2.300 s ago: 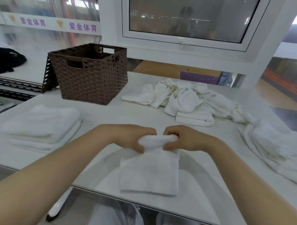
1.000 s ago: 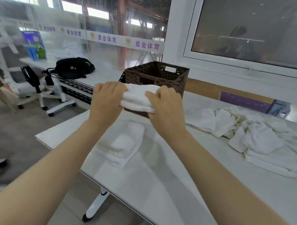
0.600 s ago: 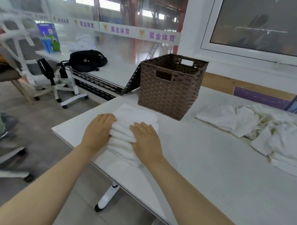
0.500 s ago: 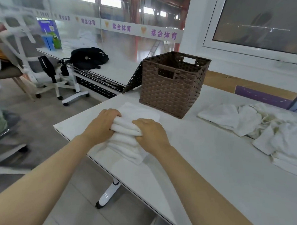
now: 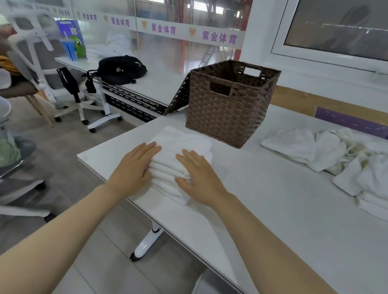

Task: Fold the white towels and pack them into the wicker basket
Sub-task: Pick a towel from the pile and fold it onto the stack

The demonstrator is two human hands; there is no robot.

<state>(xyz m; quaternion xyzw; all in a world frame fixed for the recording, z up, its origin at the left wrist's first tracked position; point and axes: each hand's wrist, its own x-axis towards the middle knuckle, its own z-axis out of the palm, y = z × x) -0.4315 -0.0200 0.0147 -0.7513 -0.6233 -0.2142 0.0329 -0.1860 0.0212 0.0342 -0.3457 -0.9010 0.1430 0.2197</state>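
Resting near the left corner of the white worktop (image 5: 275, 206): stack of folded white towels (image 5: 177, 155), several layers visible at the near edge, exact count not discernible. Lower layers and both ends of the stack partly hidden under the hands. Left hand (image 5: 134, 168) laid flat against the stack's left end, fingers (image 5: 150, 149) straight and together, gripping nothing. Right hand (image 5: 198, 178) pressed flat on the stack's right end, fingers (image 5: 188, 157) extended, thumb against the folded edges, nothing pinched. Brown wicker basket (image 5: 228, 104) standing upright just behind the stack, apart from it; interior mostly out of sight, contents not determinable. Heap of unfolded white towels (image 5: 343, 157) lying at the right, cut off by the frame edge. Black bag (image 5: 121, 69) on a neighbouring table (image 5: 155, 89) beyond. Office chair (image 5: 43, 58) at far left, blurred.
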